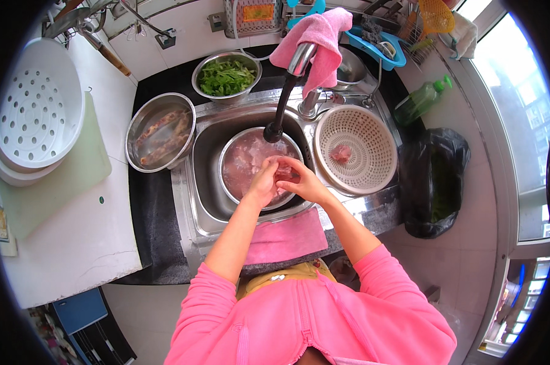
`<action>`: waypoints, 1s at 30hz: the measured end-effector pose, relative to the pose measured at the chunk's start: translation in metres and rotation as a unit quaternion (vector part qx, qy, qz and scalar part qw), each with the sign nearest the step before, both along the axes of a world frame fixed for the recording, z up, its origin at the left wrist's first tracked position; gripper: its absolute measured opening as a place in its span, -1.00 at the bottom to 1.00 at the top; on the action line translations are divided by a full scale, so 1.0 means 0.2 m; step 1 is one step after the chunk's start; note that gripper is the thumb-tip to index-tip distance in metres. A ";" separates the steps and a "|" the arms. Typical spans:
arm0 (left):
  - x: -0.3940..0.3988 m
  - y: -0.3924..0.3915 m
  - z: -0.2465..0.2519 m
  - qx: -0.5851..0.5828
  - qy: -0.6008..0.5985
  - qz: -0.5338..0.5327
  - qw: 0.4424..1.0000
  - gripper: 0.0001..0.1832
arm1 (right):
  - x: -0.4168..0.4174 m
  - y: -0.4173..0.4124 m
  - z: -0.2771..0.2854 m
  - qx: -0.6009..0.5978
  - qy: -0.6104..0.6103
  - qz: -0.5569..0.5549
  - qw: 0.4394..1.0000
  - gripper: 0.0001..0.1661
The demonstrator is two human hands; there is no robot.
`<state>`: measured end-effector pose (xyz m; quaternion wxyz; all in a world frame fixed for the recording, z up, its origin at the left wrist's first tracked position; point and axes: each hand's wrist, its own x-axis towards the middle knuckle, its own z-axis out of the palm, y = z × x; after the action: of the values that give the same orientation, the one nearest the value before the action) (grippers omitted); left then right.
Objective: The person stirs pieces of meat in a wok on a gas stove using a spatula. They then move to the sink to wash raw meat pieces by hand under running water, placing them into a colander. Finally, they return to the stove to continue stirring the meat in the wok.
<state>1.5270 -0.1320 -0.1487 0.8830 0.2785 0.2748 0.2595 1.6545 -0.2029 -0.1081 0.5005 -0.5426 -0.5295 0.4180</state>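
My left hand [262,182] and my right hand [304,181] meet over a steel bowl [223,171] that stands in the sink basin [205,155]. Between them they hold a piece of raw meat [283,171], partly hidden by the fingers. Cloudy pinkish water with more raw meat [247,157] fills the bowl. Just above hangs the dark end of the tap hose [273,130]; no stream of water shows from it. To the right, a beige plastic colander [371,150] contains one piece of raw meat [341,154].
Left of the sink are a steel bowl of sausages in liquid [163,132] and a bowl of leafy greens [226,78]. A pink cloth [320,41] drapes the tap [301,59]. Another pink cloth [286,239] covers the front edge. A black plastic bag [432,182] hangs at right.
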 end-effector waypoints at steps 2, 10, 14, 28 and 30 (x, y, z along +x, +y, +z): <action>0.01 -0.01 0.01 -0.009 0.004 -0.023 1.000 -0.69 | 0.03 0.01 0.00 0.000 -0.041 -0.021 0.999 -0.55; -0.21 0.12 -0.20 0.049 0.243 0.088 0.965 -0.70 | 0.46 -0.05 -0.01 0.018 -0.307 -0.273 0.911 -0.66; -0.30 0.15 -0.49 0.263 0.384 0.066 0.883 -0.63 | 0.18 0.02 -0.06 0.067 -0.489 -0.194 0.848 -0.64; -0.24 0.18 -0.32 0.452 0.631 -0.122 0.619 -0.34 | -0.05 0.35 -0.62 -0.086 -0.515 -0.059 0.851 -0.53; -0.25 0.20 -0.27 0.386 0.618 -0.159 0.666 -0.27 | -0.10 0.31 -0.70 -0.037 -0.620 -0.031 0.783 -0.59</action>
<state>1.4767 -0.0914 -0.2030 0.3525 0.7302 0.5843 -0.0337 1.6341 -0.1415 -0.2473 0.0562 -0.7188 -0.6929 -0.0056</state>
